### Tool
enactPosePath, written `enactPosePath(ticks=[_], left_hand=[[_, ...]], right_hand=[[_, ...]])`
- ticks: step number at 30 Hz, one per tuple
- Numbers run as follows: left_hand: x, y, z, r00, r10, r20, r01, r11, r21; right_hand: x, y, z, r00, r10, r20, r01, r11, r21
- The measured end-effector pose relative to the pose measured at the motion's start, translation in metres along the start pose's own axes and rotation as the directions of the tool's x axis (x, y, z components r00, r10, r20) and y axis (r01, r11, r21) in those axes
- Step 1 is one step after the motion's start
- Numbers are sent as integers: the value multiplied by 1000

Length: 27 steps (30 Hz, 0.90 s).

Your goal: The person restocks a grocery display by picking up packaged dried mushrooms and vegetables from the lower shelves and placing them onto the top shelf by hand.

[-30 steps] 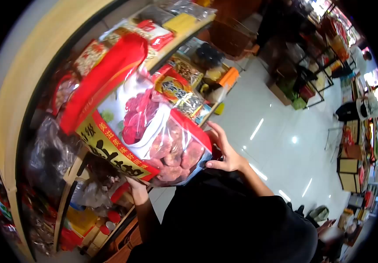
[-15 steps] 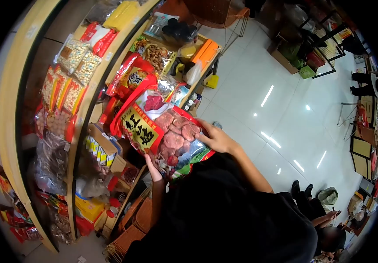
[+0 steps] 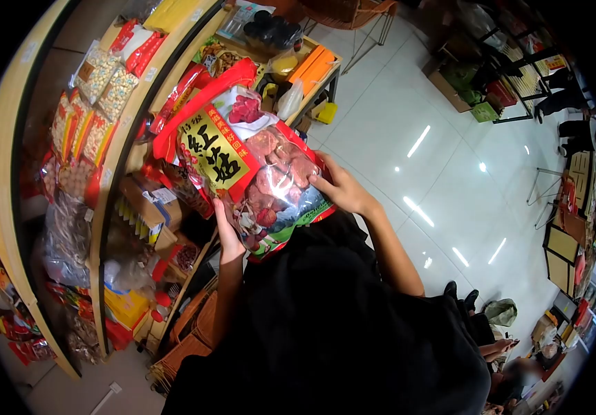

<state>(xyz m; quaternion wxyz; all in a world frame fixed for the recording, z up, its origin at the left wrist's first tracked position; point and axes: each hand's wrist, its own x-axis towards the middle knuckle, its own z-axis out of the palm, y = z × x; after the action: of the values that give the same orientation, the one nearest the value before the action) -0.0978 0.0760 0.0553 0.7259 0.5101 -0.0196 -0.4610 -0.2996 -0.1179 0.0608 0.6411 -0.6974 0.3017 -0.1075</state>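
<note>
A large red plastic bag of dried mushrooms (image 3: 274, 176), with a clear window and a gold label marked 紅菇, is held up in front of my body. My left hand (image 3: 228, 232) grips its lower left edge, thumb along the front and the other fingers hidden behind. On the right edge, my right hand (image 3: 345, 185) grips the bag with its thumb on the window. Behind the bag's top lie other red packets (image 3: 177, 97) on the shelf, partly covered by it.
Wooden shelves (image 3: 14, 166) on the left hold bagged dry goods (image 3: 97, 72) and an open carton (image 3: 156, 200). Woven baskets (image 3: 191, 339) stand below. A chair (image 3: 350, 14) is at the top. Across the tiled floor (image 3: 443, 187) are a black rack (image 3: 512, 62) and a seated person (image 3: 495, 346).
The bag has come up and a little nearer, its front turned more toward me, with both hands still on it. The view has shifted slightly, moving the shelves left.
</note>
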Motion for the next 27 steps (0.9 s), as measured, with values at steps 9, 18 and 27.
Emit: enactPosePath(ticks=[9, 18, 27], left_hand=[[38, 5, -26, 909, -291, 297, 316, 948, -38], [104, 23, -25, 995, 29, -94, -19, 994, 111], [133, 80, -50, 923, -255, -287, 265, 964, -5]], right_hand=[[42, -2, -11, 987, 157, 41, -151, 982, -114], [118, 2, 7, 955, 253, 152, -251, 967, -36], [192, -24, 36, 968, 113, 224, -97, 992, -82]])
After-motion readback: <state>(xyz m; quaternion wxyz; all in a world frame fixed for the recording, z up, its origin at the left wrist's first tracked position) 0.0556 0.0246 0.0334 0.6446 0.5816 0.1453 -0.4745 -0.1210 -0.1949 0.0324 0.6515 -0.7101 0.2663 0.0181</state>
